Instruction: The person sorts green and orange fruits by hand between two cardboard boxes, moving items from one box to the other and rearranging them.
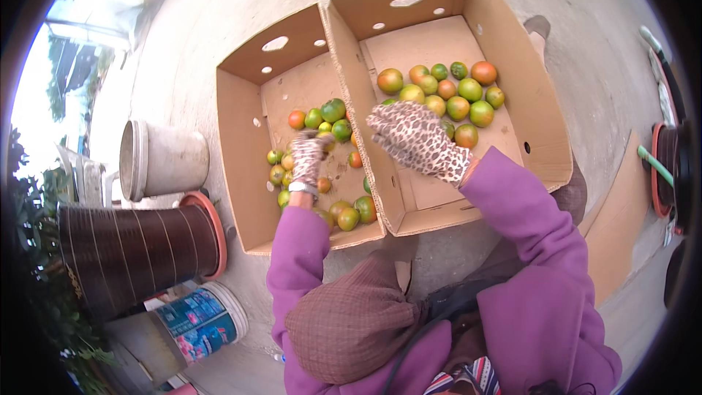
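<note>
Two cardboard boxes stand side by side on the floor before me, both holding green, yellowish and orange-red tomatoes. My left hand (308,156), in a leopard-print glove, reaches down into the left box (241,159). Its blurred fingers are at several tomatoes (332,110), and whether it grips one is unclear. More tomatoes (348,219) lie near that box's front wall. Over the right box (535,104), close to the shared walls, is my gloved right hand (419,140). Its palm faces away, hiding anything inside it. Tomatoes (481,114) lie grouped beyond and beside this hand.
Left of the boxes, a whitish plastic bucket (170,159), a dark brown pot with an orange rim (142,247) and a labelled bucket (203,318) lie on their sides. A flat cardboard sheet (620,225) is at right. Another person's foot (537,26) shows beyond the right box.
</note>
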`<action>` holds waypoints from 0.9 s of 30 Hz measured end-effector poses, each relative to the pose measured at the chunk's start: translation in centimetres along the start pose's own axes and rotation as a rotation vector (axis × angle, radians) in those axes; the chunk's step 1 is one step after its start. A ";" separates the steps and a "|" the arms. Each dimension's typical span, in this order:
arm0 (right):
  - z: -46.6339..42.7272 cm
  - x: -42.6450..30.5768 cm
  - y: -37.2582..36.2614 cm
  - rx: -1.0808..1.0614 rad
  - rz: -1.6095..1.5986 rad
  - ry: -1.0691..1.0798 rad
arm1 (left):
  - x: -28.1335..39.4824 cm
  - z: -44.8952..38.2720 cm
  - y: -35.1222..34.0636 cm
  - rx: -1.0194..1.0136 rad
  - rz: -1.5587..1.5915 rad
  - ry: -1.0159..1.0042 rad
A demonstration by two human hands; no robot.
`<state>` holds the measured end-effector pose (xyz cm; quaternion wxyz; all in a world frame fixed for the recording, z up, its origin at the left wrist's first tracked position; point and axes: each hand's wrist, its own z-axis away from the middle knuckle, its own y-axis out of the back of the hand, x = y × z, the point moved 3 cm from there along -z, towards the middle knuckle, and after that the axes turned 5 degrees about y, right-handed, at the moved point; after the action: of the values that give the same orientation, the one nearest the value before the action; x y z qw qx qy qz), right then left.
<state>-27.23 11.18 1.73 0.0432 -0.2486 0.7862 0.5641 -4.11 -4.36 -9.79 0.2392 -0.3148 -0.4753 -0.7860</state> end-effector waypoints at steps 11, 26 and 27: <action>0.0 -0.9 1.8 -0.048 -0.293 -0.113 | 13.6 9.3 -2.9 -0.178 0.443 -0.252; 4.2 10.1 -2.5 0.088 0.405 -0.304 | -1.8 -0.1 -2.2 -0.167 -0.439 0.004; 3.7 9.9 -2.3 0.050 0.368 -0.312 | -3.5 -0.3 -3.0 -0.125 -0.538 -0.058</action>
<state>-35.63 10.64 -5.05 0.0668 -0.0098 0.8157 0.5745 -3.84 -3.07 -14.19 -0.0115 -0.2138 -0.4990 -0.8397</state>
